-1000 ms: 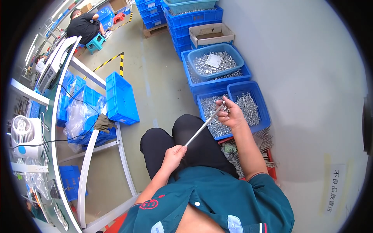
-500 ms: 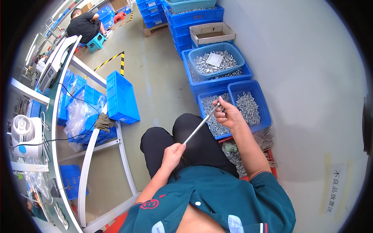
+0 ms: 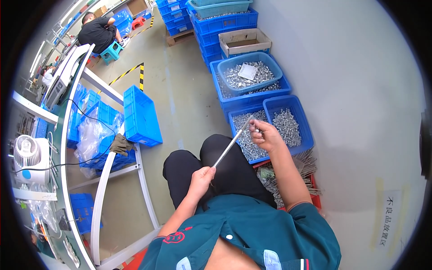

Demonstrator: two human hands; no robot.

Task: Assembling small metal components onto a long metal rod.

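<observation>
Gripping, in my left hand (image 3: 201, 180): the lower end of one slim metal rod (image 3: 226, 150), thumb and fingers closed round it. Position of rod: slanted up and to the right above my lap, top end by my right hand (image 3: 268, 137). Right hand: fingers curled inward over a few small metal pieces (image 3: 257, 130); whether thumb and forefinger pinch the rod's tip or sit just beside it, I cannot tell. Beyond that hand: two blue bins side by side, left bin (image 3: 258, 160) and right bin (image 3: 307, 130), each filled with small metal fittings. Beside my right forearm: a red tray (image 3: 317, 199) with many thin rods (image 3: 307, 165). Farther off: one light-blue basket (image 3: 276, 81) of fittings, a white card (image 3: 247, 71) on top
</observation>
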